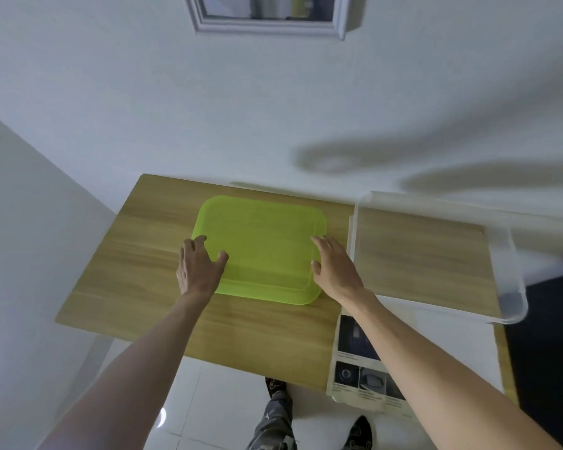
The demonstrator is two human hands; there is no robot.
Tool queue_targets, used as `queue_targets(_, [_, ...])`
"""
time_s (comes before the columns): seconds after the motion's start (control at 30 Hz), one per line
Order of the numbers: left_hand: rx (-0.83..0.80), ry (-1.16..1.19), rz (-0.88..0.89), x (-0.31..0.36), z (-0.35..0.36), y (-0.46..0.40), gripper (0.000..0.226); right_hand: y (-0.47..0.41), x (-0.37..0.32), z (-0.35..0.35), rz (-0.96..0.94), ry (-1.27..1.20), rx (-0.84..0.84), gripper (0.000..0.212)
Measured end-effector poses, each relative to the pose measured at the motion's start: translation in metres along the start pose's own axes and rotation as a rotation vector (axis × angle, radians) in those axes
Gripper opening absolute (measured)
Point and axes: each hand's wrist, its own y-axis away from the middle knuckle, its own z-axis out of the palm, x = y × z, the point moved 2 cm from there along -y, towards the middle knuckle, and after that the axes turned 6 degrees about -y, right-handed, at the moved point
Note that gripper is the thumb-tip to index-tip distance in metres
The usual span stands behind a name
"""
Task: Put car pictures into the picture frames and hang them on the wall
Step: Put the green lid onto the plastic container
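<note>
A translucent green plastic lid lies flat on the wooden table. My left hand grips its left edge, fingers curled over the rim and thumb on top. My right hand rests against the lid's right edge with its fingers stretched forward and its thumb on the lid. A printed sheet of car pictures lies at the table's front right, partly under my right forearm. A grey picture frame hangs on the white wall above, cut off by the top of the view.
A clear plastic storage box stands on the right part of the table, close to my right hand. White walls close in at the back and left. Below the table's front edge are white floor tiles and my feet.
</note>
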Motion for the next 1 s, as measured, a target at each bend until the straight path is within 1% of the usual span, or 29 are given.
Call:
queue_targets(0.07, [0.021, 0.055, 0.020, 0.027, 0.004, 0.031, 0.048, 0.021, 0.012, -0.021, -0.122, 0.006, 0.051, 0.049])
queue_targets(0.2, [-0.034, 0.120, 0.130, 0.081, 0.024, 0.100, 0.036, 0.070, 0.048, -0.067, -0.293, 0.005, 0.189, 0.034])
queue_targets(0.3, [-0.105, 0.130, 0.154, 0.115, 0.048, 0.152, 0.035, 0.111, 0.091, -0.099, -0.300, 0.022, 0.228, 0.026])
queue_targets(0.4, [-0.228, 0.099, 0.119, 0.136, 0.074, 0.195, 0.044, 0.151, 0.135, -0.120, -0.241, 0.042, 0.237, 0.022])
queue_targets(0.47, [-0.314, 0.055, 0.072, 0.144, 0.089, 0.219, 0.053, 0.178, 0.164, -0.129, -0.169, 0.084, 0.225, 0.019])
queue_targets(0.53, [-0.383, -0.007, 0.031, 0.150, 0.100, 0.238, 0.064, 0.202, 0.191, -0.134, -0.057, 0.137, 0.201, 0.021])
queue_targets(0.63, [-0.460, -0.099, -0.011, 0.154, 0.109, 0.253, 0.080, 0.227, 0.219, -0.132, 0.241, 0.182, 0.136, 0.039])
queue_targets(0.7, [-0.487, -0.124, -0.015, 0.153, 0.114, 0.257, 0.082, 0.239, 0.232, -0.125, 0.457, 0.207, 0.072, 0.054])
queue_targets(0.77, [-0.488, -0.146, -0.010, 0.151, 0.117, 0.259, 0.080, 0.247, 0.238, -0.116, 0.609, 0.220, 0.012, 0.061])
queue_targets(0.87, [-0.471, -0.135, -0.028, 0.149, 0.122, 0.262, 0.074, 0.255, 0.238, -0.101, 0.672, 0.230, -0.002, 0.060])
queue_targets(1.0, [-0.467, -0.051, -0.095, 0.149, 0.128, 0.261, 0.062, 0.253, 0.233, -0.094, 0.732, 0.137, 0.027, 0.058])
